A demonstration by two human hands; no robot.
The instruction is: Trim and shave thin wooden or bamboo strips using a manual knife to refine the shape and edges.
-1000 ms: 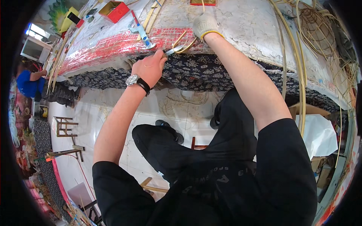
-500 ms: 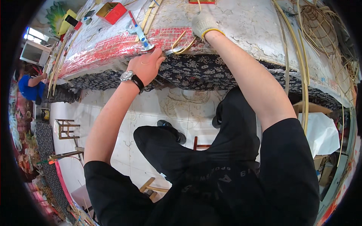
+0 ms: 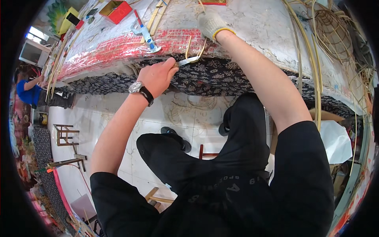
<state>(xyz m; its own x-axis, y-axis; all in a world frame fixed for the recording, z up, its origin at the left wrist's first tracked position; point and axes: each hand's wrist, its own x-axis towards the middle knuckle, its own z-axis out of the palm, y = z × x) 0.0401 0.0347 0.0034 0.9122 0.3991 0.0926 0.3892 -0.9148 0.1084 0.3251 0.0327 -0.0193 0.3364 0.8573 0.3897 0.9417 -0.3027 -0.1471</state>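
- My left hand (image 3: pixel 158 77) is bare, with a watch (image 3: pixel 139 89) on the wrist. It is closed tight round the handle of a small knife (image 3: pixel 186 61); only the pale metal blade shows past my fingers.
- The blade points away from this hand to my right, its long axis lying roughly along the front edge of the bench (image 3: pixel 252 23), tilted slightly up.
- The blade tip meets a thin bamboo strip (image 3: pixel 194 47) bent into a narrow loop. The loop stands just beyond and to the right of my left hand, and its two legs come down to the blade.
- My right hand (image 3: pixel 210 23), in a white knit glove, lies farther up the bench, past the loop's top. It rests palm down on the strip; I cannot tell whether the fingers pinch it or only press.
- The left hand is the nearer one to the cut point; the right is apart from it, up along the strip's length.
- To the left of my left hand, on the red-patterned sheet (image 3: pixel 118 49), lies a blue-handled tool (image 3: pixel 145 35), untouched. A red box (image 3: pixel 116 10) sits well beyond it.
- Loose bamboo strips (image 3: pixel 312 67) trail off the bench to the right of my right arm.
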